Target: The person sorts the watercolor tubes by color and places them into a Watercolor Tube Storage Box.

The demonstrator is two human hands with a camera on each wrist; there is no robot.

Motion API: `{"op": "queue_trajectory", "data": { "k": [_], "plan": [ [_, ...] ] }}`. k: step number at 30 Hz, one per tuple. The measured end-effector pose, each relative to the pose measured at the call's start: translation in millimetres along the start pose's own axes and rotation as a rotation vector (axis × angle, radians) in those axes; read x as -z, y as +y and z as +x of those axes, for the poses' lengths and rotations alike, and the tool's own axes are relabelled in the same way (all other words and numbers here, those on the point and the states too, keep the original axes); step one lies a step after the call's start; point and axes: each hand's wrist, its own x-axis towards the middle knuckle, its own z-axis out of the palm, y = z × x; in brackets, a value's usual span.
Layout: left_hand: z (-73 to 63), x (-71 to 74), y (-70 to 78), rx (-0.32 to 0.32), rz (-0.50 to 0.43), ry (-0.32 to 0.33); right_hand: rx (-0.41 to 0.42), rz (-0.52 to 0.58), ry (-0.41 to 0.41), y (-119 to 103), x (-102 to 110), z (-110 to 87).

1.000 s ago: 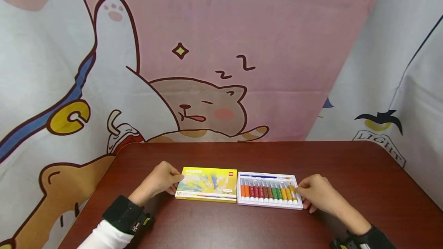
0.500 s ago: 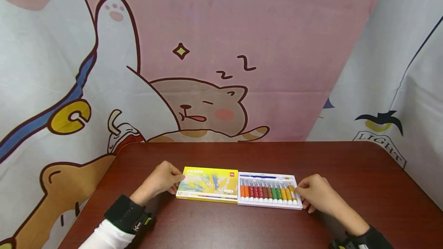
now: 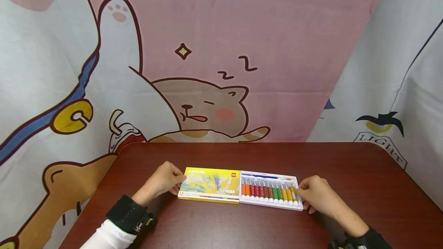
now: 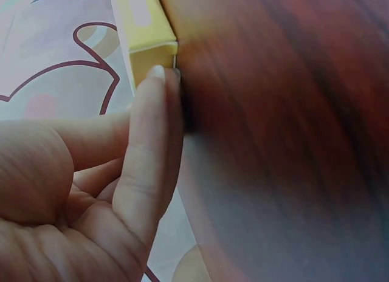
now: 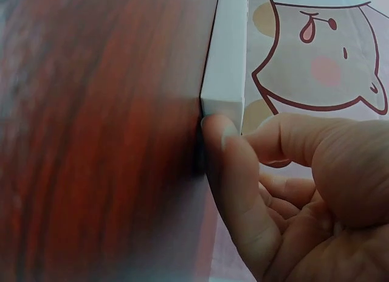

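A flat yellow paint box lies on the table, with my left hand pinching its left end. In the left wrist view, my fingertips press on the box's yellow end face. Right up against the box's other end is a shallow white tray. Inside it lie a row of paint tubes in orange, red, brown, green and yellow, and a blue-handled brush above them. My right hand grips the tray's right end, thumb on top at the corner. The right wrist view shows fingertips at the white end wall.
The dark red-brown wooden table extends around the box and tray. Behind its far edge hangs a printed cloth with cartoon cats. Each wrist wears a black band.
The yellow box has shifted slightly to the right, and the thin gap between it and the white tray has closed. Both hands keep the same hold. The head view has moved a little.
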Motion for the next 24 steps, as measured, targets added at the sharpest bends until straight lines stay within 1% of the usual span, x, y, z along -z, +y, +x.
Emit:
{"op": "queue_trajectory", "data": {
  "k": [6, 11, 19, 24],
  "plan": [
    [0.1, -3.3, 1.4, 0.007, -0.001, 0.001, 0.030, -0.001, -0.012, 2, 2, 1.3],
    [0.3, -6.2, 4.4, -0.003, -0.004, -0.007, 0.052, 0.020, -0.032, 3, 3, 3.0],
    [-0.5, -9.7, 5.2, -0.005, 0.004, 0.000, 0.055, 0.017, -0.030, 2, 3, 2.1],
    [0.1, -11.2, 4.8, -0.023, -0.005, 0.011, 0.048, 0.016, -0.033, 2, 4, 2.5]
  ]
}}
